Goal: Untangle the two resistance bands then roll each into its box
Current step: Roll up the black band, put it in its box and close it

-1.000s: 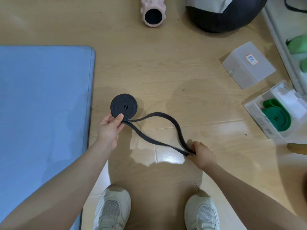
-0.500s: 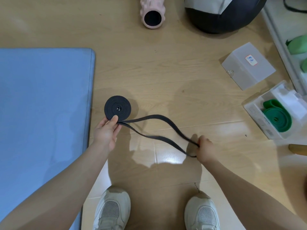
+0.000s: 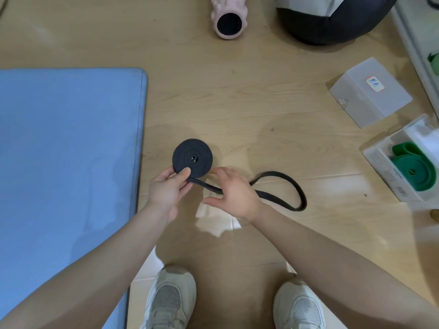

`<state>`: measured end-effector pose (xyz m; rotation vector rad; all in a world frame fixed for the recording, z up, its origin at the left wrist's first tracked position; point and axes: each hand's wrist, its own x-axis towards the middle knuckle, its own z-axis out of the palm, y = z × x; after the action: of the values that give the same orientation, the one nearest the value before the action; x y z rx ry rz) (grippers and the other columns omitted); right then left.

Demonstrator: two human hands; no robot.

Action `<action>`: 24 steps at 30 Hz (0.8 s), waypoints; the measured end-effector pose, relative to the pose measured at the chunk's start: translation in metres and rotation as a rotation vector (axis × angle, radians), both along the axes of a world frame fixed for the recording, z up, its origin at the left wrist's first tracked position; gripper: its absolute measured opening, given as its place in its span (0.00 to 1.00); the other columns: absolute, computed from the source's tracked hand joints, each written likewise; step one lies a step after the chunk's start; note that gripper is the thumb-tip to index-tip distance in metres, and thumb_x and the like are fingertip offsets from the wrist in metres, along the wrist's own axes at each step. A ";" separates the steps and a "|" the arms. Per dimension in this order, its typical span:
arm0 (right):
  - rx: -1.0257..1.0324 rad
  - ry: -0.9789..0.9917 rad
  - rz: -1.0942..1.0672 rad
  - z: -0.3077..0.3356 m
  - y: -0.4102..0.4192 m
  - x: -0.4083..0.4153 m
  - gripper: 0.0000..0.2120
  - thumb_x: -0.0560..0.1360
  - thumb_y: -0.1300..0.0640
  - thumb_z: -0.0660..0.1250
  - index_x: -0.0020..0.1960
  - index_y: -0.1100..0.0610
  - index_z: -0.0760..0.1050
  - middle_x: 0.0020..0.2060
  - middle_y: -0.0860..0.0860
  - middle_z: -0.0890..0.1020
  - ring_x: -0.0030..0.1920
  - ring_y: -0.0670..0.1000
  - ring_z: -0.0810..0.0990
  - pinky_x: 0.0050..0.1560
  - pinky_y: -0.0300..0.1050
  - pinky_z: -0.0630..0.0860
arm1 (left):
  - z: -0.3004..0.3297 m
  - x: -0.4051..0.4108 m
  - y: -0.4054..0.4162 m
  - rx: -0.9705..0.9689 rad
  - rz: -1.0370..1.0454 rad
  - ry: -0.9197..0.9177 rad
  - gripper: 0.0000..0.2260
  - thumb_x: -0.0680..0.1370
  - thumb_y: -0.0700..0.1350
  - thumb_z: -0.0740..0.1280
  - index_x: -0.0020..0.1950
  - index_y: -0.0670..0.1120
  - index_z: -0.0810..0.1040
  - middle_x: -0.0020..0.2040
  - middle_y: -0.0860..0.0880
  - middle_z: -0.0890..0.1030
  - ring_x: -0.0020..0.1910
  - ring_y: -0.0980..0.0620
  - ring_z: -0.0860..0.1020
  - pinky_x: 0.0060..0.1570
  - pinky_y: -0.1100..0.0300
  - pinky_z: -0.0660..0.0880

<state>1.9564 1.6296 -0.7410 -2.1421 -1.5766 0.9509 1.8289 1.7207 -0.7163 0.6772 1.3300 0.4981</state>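
Note:
A black resistance band is mostly wound into a flat roll (image 3: 192, 157), held above the wooden floor. My left hand (image 3: 166, 191) pinches the roll's lower edge, thumb on its face. The band's loose tail (image 3: 294, 186) runs right in a loop that lies on the floor. My right hand (image 3: 235, 193) hovers over the tail just right of the roll, fingers spread and fairly straight, and the tail passes under the palm. A green band (image 3: 413, 169) lies rolled in an open translucent box (image 3: 375, 157) at the right. A second, closed translucent box (image 3: 370, 91) sits behind it.
A blue mat (image 3: 66, 162) covers the floor to the left. A pink foam roller (image 3: 229, 17) and a dark ball (image 3: 332, 24) lie at the top. A white shelf edge (image 3: 418, 36) runs along the right. My two white shoes (image 3: 171, 302) stand below.
My right hand let go of the tail's far end and moved left, close to the roll. The loose loop dropped to the floor on the right. The roll stayed in my left hand.

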 end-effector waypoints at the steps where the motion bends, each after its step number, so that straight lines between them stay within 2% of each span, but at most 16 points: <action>1: -0.021 -0.019 0.007 -0.002 0.008 -0.005 0.30 0.71 0.46 0.69 0.66 0.59 0.66 0.58 0.57 0.78 0.61 0.58 0.72 0.61 0.49 0.67 | 0.003 -0.002 0.001 0.000 0.005 -0.012 0.08 0.76 0.37 0.66 0.54 0.43 0.76 0.47 0.47 0.81 0.45 0.55 0.81 0.44 0.66 0.78; 4: 0.009 0.078 -0.051 -0.001 0.021 -0.008 0.16 0.74 0.51 0.66 0.57 0.61 0.72 0.48 0.57 0.82 0.51 0.59 0.78 0.50 0.49 0.73 | 0.013 -0.007 0.006 -0.007 0.022 -0.071 0.06 0.76 0.37 0.66 0.51 0.44 0.77 0.47 0.48 0.82 0.43 0.55 0.82 0.45 0.67 0.79; 6: 0.034 0.169 -0.024 0.001 0.022 -0.005 0.13 0.77 0.55 0.63 0.57 0.62 0.73 0.47 0.58 0.82 0.47 0.59 0.79 0.47 0.52 0.75 | 0.018 -0.010 0.006 0.012 0.006 -0.083 0.06 0.75 0.36 0.67 0.51 0.44 0.78 0.48 0.47 0.82 0.46 0.53 0.82 0.47 0.65 0.79; 11: -0.054 -0.005 0.183 0.004 0.021 0.000 0.15 0.79 0.51 0.58 0.61 0.58 0.71 0.51 0.57 0.80 0.51 0.60 0.77 0.49 0.50 0.72 | 0.020 -0.011 0.004 0.061 -0.022 -0.027 0.05 0.75 0.36 0.68 0.48 0.45 0.78 0.49 0.46 0.82 0.48 0.51 0.81 0.44 0.66 0.79; 14: -0.089 0.109 0.137 0.012 0.016 0.010 0.17 0.79 0.53 0.59 0.65 0.59 0.68 0.53 0.58 0.80 0.54 0.59 0.77 0.55 0.51 0.72 | 0.021 -0.011 0.005 0.033 -0.031 -0.047 0.05 0.75 0.36 0.68 0.47 0.45 0.78 0.47 0.47 0.83 0.45 0.52 0.82 0.42 0.66 0.79; 16: -0.093 0.177 0.059 0.018 0.012 0.019 0.19 0.79 0.54 0.60 0.67 0.60 0.64 0.50 0.58 0.81 0.53 0.58 0.78 0.55 0.52 0.73 | 0.022 -0.008 0.005 0.007 -0.070 -0.055 0.06 0.74 0.36 0.68 0.48 0.45 0.77 0.47 0.46 0.83 0.45 0.50 0.82 0.43 0.65 0.79; 18: -0.076 0.202 -0.030 0.025 0.009 0.027 0.26 0.77 0.55 0.63 0.71 0.59 0.56 0.45 0.57 0.82 0.49 0.57 0.80 0.52 0.50 0.74 | 0.024 -0.002 0.005 -0.013 -0.131 -0.043 0.06 0.74 0.37 0.69 0.48 0.46 0.78 0.47 0.45 0.83 0.45 0.49 0.82 0.45 0.62 0.79; 21: -0.052 0.230 -0.130 0.035 0.004 0.039 0.45 0.75 0.58 0.68 0.75 0.55 0.36 0.33 0.52 0.78 0.35 0.48 0.76 0.40 0.37 0.72 | 0.026 0.008 0.008 0.001 -0.257 0.010 0.08 0.73 0.37 0.69 0.51 0.45 0.77 0.45 0.45 0.82 0.41 0.51 0.82 0.42 0.63 0.78; 22: -0.052 0.212 -0.127 0.037 0.001 0.043 0.49 0.73 0.58 0.69 0.74 0.53 0.33 0.31 0.52 0.77 0.33 0.48 0.75 0.38 0.35 0.71 | 0.027 0.011 0.010 0.010 -0.326 0.027 0.10 0.73 0.37 0.69 0.53 0.45 0.77 0.44 0.46 0.82 0.38 0.52 0.82 0.39 0.64 0.78; 24: -0.093 0.199 -0.108 0.040 -0.006 0.050 0.54 0.70 0.57 0.73 0.74 0.46 0.32 0.38 0.56 0.80 0.39 0.52 0.79 0.45 0.43 0.75 | 0.030 0.016 0.014 0.008 -0.487 0.071 0.12 0.73 0.36 0.70 0.55 0.44 0.77 0.42 0.47 0.82 0.33 0.56 0.82 0.33 0.67 0.77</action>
<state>2.0066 1.6239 -0.7014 -2.0946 -1.3338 1.1812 1.8448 1.7346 -0.6866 0.9970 1.1748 0.0859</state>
